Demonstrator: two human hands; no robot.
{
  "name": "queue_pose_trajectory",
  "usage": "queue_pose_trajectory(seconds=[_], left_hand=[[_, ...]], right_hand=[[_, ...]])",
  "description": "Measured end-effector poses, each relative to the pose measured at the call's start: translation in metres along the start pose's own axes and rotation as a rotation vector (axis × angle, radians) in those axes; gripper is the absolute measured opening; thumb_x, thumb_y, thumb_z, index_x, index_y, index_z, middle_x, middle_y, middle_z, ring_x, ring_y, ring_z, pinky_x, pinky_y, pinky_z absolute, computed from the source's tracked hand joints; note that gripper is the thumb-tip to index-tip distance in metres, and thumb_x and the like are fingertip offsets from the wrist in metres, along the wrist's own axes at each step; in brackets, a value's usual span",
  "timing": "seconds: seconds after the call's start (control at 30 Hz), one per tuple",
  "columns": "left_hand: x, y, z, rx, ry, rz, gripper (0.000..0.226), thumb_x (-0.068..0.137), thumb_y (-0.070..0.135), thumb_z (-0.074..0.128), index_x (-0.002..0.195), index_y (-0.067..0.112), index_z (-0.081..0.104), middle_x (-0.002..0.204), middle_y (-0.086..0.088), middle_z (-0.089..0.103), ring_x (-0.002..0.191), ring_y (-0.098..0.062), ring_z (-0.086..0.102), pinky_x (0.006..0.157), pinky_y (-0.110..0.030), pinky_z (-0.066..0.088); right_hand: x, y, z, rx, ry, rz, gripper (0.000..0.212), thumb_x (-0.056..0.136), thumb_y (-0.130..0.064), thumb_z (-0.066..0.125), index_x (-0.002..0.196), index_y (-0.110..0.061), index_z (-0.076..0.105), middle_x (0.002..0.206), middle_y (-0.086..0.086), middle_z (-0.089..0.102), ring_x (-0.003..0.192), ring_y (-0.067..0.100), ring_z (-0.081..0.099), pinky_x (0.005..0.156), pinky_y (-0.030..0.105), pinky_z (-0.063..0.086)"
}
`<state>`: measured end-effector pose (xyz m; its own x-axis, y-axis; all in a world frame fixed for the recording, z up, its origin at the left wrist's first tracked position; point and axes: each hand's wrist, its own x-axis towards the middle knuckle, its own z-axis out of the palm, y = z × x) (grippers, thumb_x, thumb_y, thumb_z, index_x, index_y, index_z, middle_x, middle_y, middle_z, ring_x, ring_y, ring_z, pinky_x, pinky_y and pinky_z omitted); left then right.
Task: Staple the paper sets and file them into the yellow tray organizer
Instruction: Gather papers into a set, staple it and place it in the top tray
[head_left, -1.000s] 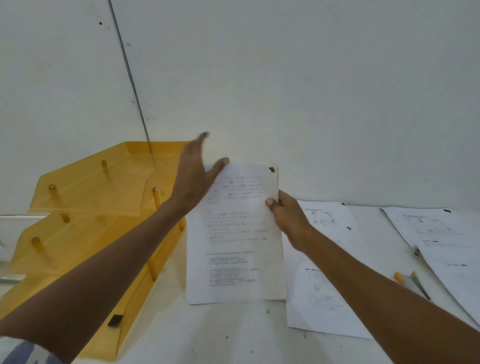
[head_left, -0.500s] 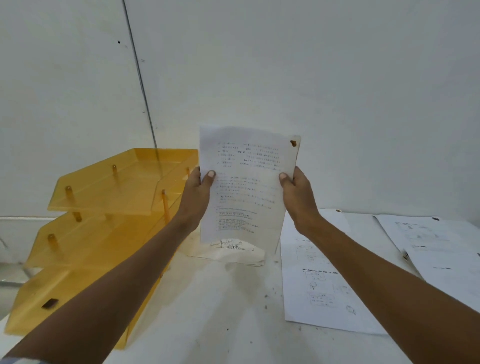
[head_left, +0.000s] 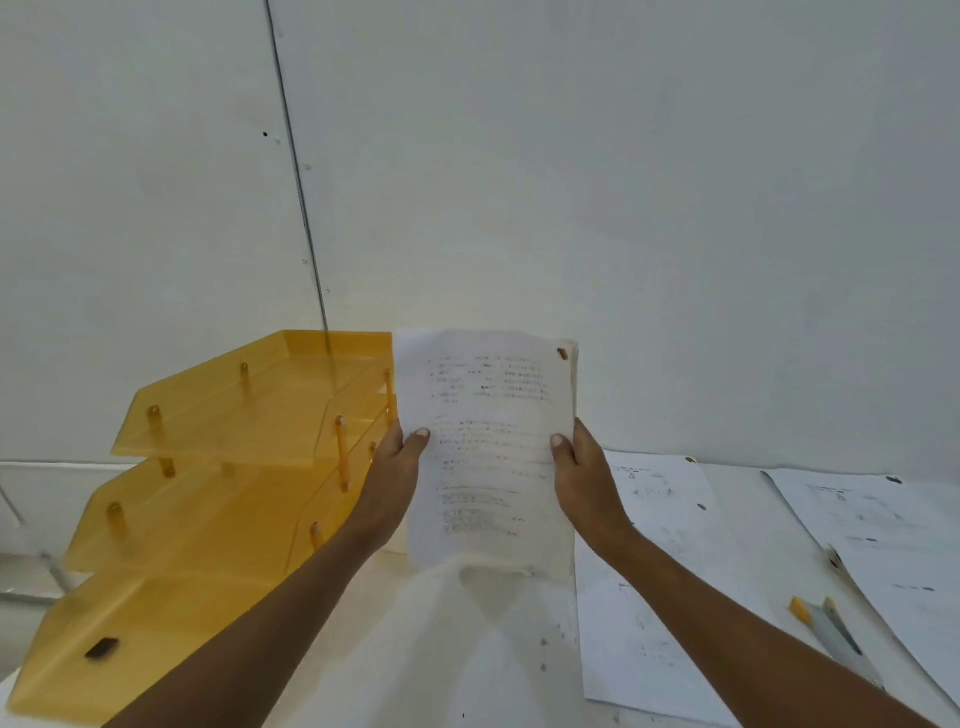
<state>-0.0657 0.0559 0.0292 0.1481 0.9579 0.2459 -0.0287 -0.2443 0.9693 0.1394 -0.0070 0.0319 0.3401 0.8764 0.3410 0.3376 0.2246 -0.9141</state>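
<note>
I hold a printed paper set (head_left: 488, 447) upright above the white table, with a staple at its top right corner. My left hand (head_left: 397, 467) grips its left edge and my right hand (head_left: 579, 467) grips its right edge, thumbs on the front page. The yellow tray organizer (head_left: 218, 467) with three stacked tiers stands just left of the paper; its top tier holds nothing I can see. The bottom of the paper set hangs just above the table surface.
Other paper sets lie flat on the table: one (head_left: 660, 571) under my right forearm, more (head_left: 883, 540) at the far right. A stapler (head_left: 831, 634) with a yellow end lies between them. A white wall stands close behind.
The paper set has gone from lying flat on the table to being held upright in both hands. My left hand moved from above the tray to the paper's left edge.
</note>
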Motion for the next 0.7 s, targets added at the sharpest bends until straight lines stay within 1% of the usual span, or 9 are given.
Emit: queue_pose_trajectory(seconds=[0.1,0.13,0.2,0.27,0.37,0.43,0.5,0.6,0.7], left_hand=[[0.008,0.027,-0.015,0.041,-0.187,-0.045,0.028,0.107,0.021,0.048,0.13,0.028,0.061,0.124,-0.001,0.074,0.108,-0.024,0.073,0.094,-0.049,0.059],[0.01,0.035,-0.018,0.038,-0.243,-0.058,0.028,0.106,0.023,0.048,0.131,0.027,0.06,0.124,-0.002,0.074,0.109,-0.026,0.073,0.096,-0.052,0.058],[0.015,0.045,-0.017,-0.021,-0.297,-0.046,0.032,0.106,0.026,0.048,0.137,0.021,0.056,0.13,-0.007,0.07,0.116,-0.031,0.07,0.101,-0.058,0.054],[0.019,0.051,-0.009,-0.135,-0.292,-0.019,0.037,0.107,0.025,0.048,0.144,0.022,0.05,0.134,-0.009,0.067,0.121,-0.032,0.067,0.103,-0.057,0.053],[0.021,0.054,0.004,-0.265,-0.266,-0.006,0.044,0.105,0.018,0.051,0.147,0.031,0.046,0.132,-0.009,0.066,0.111,-0.029,0.071,0.089,-0.047,0.062],[0.021,0.049,0.009,-0.32,-0.245,-0.019,0.044,0.104,0.014,0.051,0.145,0.03,0.049,0.131,-0.013,0.066,0.102,-0.027,0.072,0.081,-0.044,0.063],[0.02,0.043,0.009,-0.354,-0.236,-0.041,0.043,0.104,0.012,0.05,0.144,0.029,0.05,0.133,-0.017,0.063,0.102,-0.029,0.07,0.081,-0.046,0.064],[0.021,0.039,0.009,-0.375,-0.206,-0.05,0.044,0.104,0.01,0.049,0.142,0.032,0.051,0.132,-0.015,0.062,0.102,-0.031,0.068,0.081,-0.047,0.062],[0.022,0.039,0.009,-0.366,-0.168,-0.048,0.037,0.104,0.009,0.048,0.132,0.031,0.053,0.123,-0.013,0.061,0.094,-0.028,0.067,0.073,-0.043,0.061]], right_hand=[[0.012,-0.005,-0.019,0.103,-0.053,0.119,0.031,0.105,-0.016,0.037,0.128,-0.027,0.055,0.115,-0.011,0.063,0.104,0.009,0.06,0.08,0.023,0.049],[0.015,-0.004,-0.026,0.136,-0.091,0.181,0.03,0.104,-0.016,0.038,0.123,-0.03,0.058,0.115,-0.012,0.064,0.104,0.009,0.06,0.084,0.028,0.052],[0.016,0.001,-0.034,0.146,-0.156,0.292,0.029,0.103,-0.016,0.04,0.11,-0.035,0.061,0.114,-0.011,0.066,0.105,0.013,0.062,0.096,0.042,0.053],[0.014,0.009,-0.036,0.113,-0.206,0.357,0.027,0.103,-0.018,0.04,0.113,-0.034,0.06,0.114,-0.01,0.066,0.105,0.015,0.062,0.099,0.047,0.051],[0.008,0.014,-0.034,0.126,-0.252,0.402,0.028,0.104,-0.018,0.04,0.123,-0.031,0.055,0.114,-0.008,0.066,0.104,0.015,0.063,0.092,0.044,0.054],[0.005,0.016,-0.035,0.142,-0.257,0.417,0.029,0.104,-0.018,0.04,0.124,-0.031,0.056,0.114,-0.007,0.067,0.103,0.016,0.064,0.088,0.041,0.055],[0.004,0.02,-0.037,0.132,-0.255,0.421,0.03,0.103,-0.017,0.04,0.126,-0.029,0.057,0.115,-0.006,0.068,0.104,0.017,0.065,0.089,0.041,0.055],[0.005,0.022,-0.04,0.115,-0.262,0.426,0.032,0.102,-0.017,0.041,0.128,-0.027,0.057,0.117,-0.004,0.069,0.105,0.019,0.066,0.09,0.043,0.056],[0.007,0.023,-0.04,0.124,-0.257,0.445,0.032,0.101,-0.015,0.043,0.128,-0.024,0.059,0.115,-0.001,0.07,0.104,0.021,0.067,0.085,0.042,0.058]])
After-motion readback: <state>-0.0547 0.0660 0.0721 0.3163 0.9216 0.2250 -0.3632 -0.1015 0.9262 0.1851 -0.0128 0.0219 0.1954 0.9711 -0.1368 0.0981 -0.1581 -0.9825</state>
